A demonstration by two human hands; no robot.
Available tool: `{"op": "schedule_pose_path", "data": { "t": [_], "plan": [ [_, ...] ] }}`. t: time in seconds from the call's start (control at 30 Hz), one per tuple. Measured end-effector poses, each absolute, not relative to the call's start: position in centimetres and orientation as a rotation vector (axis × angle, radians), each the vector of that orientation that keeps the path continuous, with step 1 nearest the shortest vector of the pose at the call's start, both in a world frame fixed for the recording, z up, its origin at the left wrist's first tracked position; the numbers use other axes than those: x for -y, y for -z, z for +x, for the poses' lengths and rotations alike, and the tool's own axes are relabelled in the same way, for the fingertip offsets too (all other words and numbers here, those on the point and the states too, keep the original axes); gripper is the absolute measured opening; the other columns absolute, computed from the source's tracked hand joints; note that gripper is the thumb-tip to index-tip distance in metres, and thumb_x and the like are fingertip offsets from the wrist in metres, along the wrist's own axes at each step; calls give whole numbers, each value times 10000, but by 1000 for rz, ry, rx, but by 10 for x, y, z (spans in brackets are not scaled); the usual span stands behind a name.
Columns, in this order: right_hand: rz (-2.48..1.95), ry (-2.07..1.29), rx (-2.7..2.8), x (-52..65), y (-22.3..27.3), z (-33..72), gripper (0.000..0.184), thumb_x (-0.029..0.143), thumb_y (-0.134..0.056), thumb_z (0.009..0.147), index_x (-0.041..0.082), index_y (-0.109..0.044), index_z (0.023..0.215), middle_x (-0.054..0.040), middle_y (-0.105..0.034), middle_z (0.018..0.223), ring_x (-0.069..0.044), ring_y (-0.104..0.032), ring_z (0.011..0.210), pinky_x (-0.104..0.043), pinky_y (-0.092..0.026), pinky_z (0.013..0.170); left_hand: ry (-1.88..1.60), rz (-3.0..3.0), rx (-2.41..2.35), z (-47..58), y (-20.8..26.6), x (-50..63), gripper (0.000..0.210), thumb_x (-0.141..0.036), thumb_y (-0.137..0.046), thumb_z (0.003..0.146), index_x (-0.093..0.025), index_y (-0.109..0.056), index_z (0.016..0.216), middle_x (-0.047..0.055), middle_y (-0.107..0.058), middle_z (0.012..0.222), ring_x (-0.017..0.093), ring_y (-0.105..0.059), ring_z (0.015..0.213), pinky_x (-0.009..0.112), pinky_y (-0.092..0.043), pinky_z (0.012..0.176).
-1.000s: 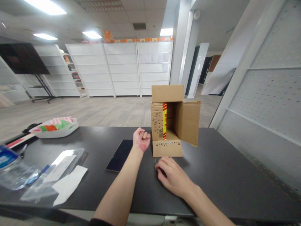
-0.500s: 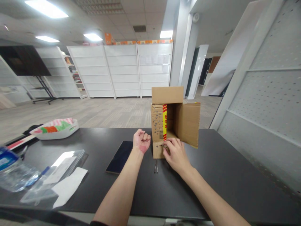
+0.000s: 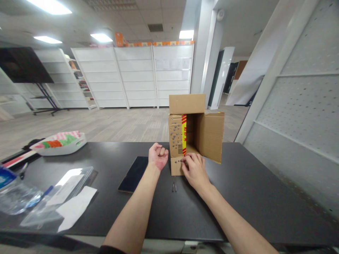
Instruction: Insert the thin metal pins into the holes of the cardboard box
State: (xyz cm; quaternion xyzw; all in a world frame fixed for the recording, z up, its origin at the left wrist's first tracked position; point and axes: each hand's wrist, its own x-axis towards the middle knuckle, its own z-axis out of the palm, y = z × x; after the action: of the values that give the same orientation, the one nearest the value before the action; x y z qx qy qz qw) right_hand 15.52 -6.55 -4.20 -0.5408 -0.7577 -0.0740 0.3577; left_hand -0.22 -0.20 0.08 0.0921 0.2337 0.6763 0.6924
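Observation:
A brown cardboard box (image 3: pixel 174 150) stands open on the table, with a yellow and red tape strip (image 3: pixel 184 134) down its front. Several small grey screw-like heads dot its left front panel, and a row of dark holes or heads runs along its lower flap. Against that flap, my right hand (image 3: pixel 196 170) pinches its fingertips together; whatever they hold is too small to make out. My left hand (image 3: pixel 158 157) is curled closed, palm up, just left of the box; its contents, if any, are hidden. Two thin metal pieces (image 3: pixel 174 184) lie below the flap.
Left of my left forearm lies a dark tablet (image 3: pixel 134 174). Further left are a clear plastic case (image 3: pixel 71 187), white paper (image 3: pixel 77 208), a water bottle (image 3: pixel 16 192) and a white basket (image 3: pixel 62 150) of colourful cloth. A perforated panel (image 3: pixel 296 116) rises at the right.
The view has shifted slightly, so everything sits a little higher and further left. Both hands keep nearly the same places and poses, with the right fingertips still at the lower flap.

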Motion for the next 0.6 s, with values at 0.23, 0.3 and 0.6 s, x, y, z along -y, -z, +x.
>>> {"op": "schedule_pose_path", "data": {
  "t": [0.23,0.3,0.6],
  "plan": [
    [-1391,232,1986,63,41,154,103,173,-459,888,198,-559,882,-77,-580,1005,-240,-458,967,-387,-329,823,-1510,197,-541,-2,0,1,421,-30,-474,565,-200,-91,514,-92,-32,363,64,-86,320,249,-155,378],
    [-1392,241,1990,62,41,153,99,177,-457,896,196,-554,882,-78,-587,1004,-242,-461,961,-387,-325,814,-1512,202,-540,-2,0,1,417,-29,-475,567,-200,-98,512,-92,-36,360,64,-89,319,249,-157,379],
    [-1416,263,1977,61,44,152,92,185,-453,907,183,-544,902,-87,-591,1046,-247,-466,971,-385,-316,806,-1514,201,-514,-3,0,1,415,-20,-474,572,-200,-107,507,-91,-36,363,65,-88,321,251,-156,376]
  ]
}}
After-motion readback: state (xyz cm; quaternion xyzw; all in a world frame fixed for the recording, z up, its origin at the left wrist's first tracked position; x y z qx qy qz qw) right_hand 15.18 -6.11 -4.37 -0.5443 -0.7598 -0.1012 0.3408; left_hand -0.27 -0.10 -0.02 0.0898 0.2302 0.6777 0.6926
